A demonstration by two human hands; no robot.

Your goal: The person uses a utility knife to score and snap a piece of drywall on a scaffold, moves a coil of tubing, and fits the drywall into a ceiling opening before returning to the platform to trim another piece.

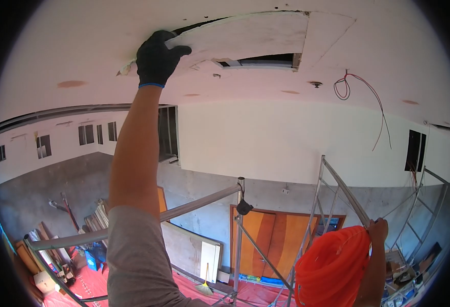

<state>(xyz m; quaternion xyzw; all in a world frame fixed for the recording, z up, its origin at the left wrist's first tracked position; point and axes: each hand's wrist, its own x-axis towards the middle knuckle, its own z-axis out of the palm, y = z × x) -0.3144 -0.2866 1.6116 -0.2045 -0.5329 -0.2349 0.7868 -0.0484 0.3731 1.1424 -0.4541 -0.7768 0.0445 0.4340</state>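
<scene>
My left hand, in a black glove with a blue cuff, reaches up to the ceiling. Its fingers are closed on the left edge of a cut white ceiling board, thumb below. Dark gaps show along the board's far and near edges, and a rectangular opening lies beside it. At the lower right, my bare right hand is closed at the near end of a metal scaffold rail. Against that forearm is a bulky orange ribbed bundle, which looks like coiled flexible conduit; part is cut off below.
Red and black wires hang from the ceiling at right. A scaffold rail crosses in front, with a black tape-like item on its post. Below are orange wooden doors, a broom, leaning boards and red floor sheeting.
</scene>
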